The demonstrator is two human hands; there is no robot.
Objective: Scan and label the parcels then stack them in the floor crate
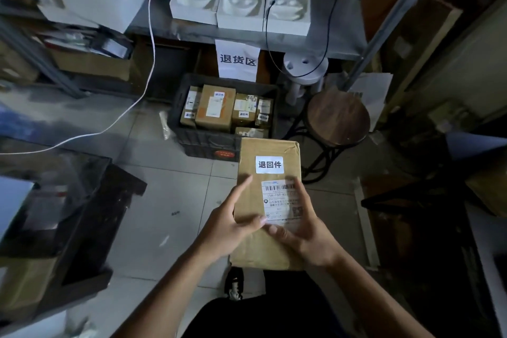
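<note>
A brown cardboard parcel (270,195) is held flat in front of me, above the tiled floor. It carries a white sticker with black characters (269,164) and a barcode shipping label (279,202). My left hand (230,225) grips its left edge, thumb on top and index finger stretched forward. My right hand (304,230) holds the right edge, thumb lying across the shipping label. Just beyond the parcel stands the black floor crate (208,143), with several labelled cardboard parcels (216,107) inside it.
A round wooden stool (338,118) stands right of the crate. A shelf (337,25) behind holds three white moulded blocks (241,4) and a paper sign (237,59). A dark box (82,217) sits at left. A white cable (149,44) hangs at left.
</note>
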